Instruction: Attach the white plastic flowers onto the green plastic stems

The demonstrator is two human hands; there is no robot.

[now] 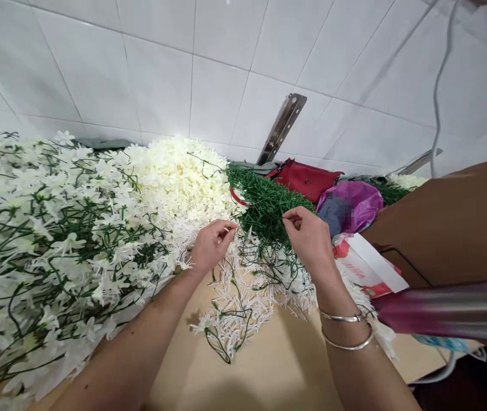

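My left hand (212, 246) is closed in a pinch in front of a heap of pale yellow flower petals (179, 177). Whatever sits between its fingertips is too small to make out. Over a pile of green plastic stems (269, 200), my right hand (309, 237) also pinches; a stem there would blend with the pile, so I cannot tell what it holds. Below both hands, small white stick-like flower pieces (243, 308) are scattered on the table, with a few green stems among them. One stem carries a white artificial flower (204, 324).
A large mass of finished-looking white artificial flowers (68, 245) covers the left side. To the right lie a red bag (307, 180), a purple plastic bag (361, 197), a red-and-white packet (369, 265) and a shiny pink-silver cylinder (444, 308). A metal bracket (281, 128) juts from the tiled wall.
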